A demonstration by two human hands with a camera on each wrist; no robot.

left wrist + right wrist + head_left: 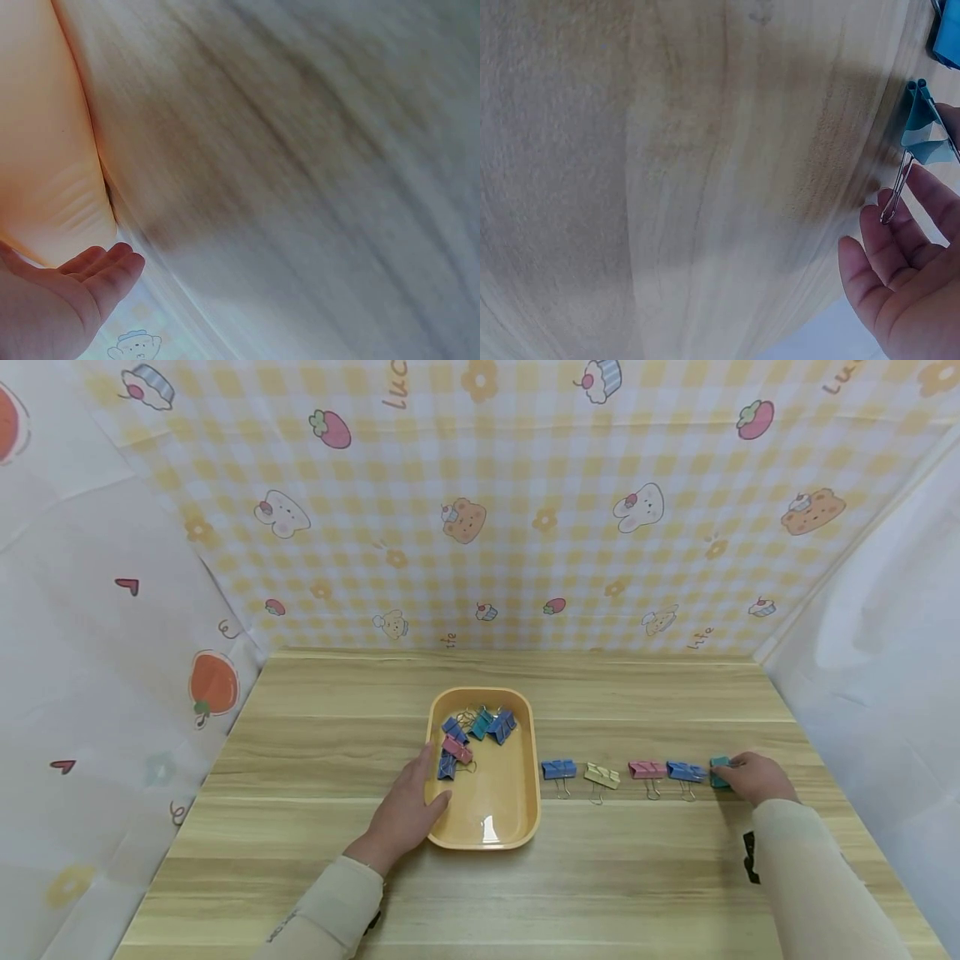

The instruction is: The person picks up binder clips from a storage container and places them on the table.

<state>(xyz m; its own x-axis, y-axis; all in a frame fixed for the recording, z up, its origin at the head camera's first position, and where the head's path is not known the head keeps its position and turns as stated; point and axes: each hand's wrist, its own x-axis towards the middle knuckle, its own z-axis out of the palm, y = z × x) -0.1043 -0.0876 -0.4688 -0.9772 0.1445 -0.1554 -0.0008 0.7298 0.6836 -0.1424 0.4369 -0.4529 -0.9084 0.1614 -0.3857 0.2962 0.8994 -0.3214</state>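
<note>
- Yellow-checked cloth (510, 560) backs a wooden table (600, 877).
- Teal clip (719, 772) at the row's right end, pinched by the right hand (759, 778); a light hold on its body, clear of the wire loops, would likely set it down square.
- Blue clip (686, 772) just beside it; pink clip (647, 769) and yellow clip (602, 776) farther left.
- Left hand (405, 806), fingers extended, thumb apart, at the left rim of a tray (495, 797) holding mixed clips (501, 727).

The teal binder clip (719, 772) is held at the right end of the clip row (647, 769); the yellow tray (498, 797) is placed leftward.
</note>
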